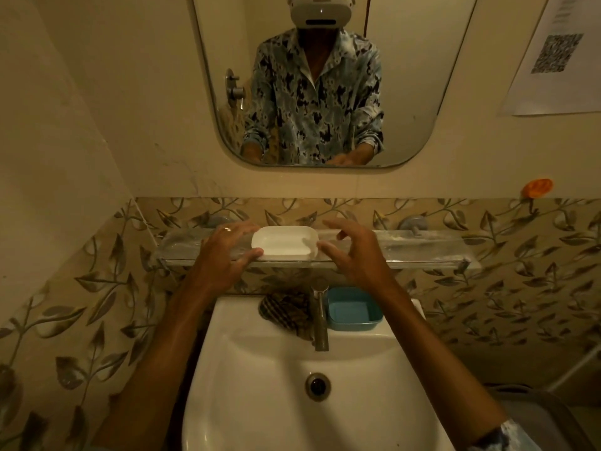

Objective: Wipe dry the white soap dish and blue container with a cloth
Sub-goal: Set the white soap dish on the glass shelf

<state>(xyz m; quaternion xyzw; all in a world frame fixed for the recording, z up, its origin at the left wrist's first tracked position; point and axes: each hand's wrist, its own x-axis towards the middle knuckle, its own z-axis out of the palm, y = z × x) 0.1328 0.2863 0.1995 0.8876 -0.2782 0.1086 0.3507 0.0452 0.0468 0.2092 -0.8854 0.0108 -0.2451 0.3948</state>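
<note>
Head view: the white soap dish (284,241) sits on the glass shelf (422,249). The left hand (227,252) brackets its left end, fingers spread and thumb touching the near corner. The right hand (354,252) hovers loosely curled beside its right end, holding nothing. The blue container (353,309) and cloth (286,312) lie on the sink (227,323) ledge. If the dish is wet, a light hold could let it slip off the narrow shelf.

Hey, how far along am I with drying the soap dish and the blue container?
Done: nothing certain; dryness can't be judged. In hand: left hand and right hand flank the white soap dish on the glass shelf, neither holding the cloth. Still to do: the cloth lies on the sink rim by the tap, and the blue container sits beside it, untouched.
</note>
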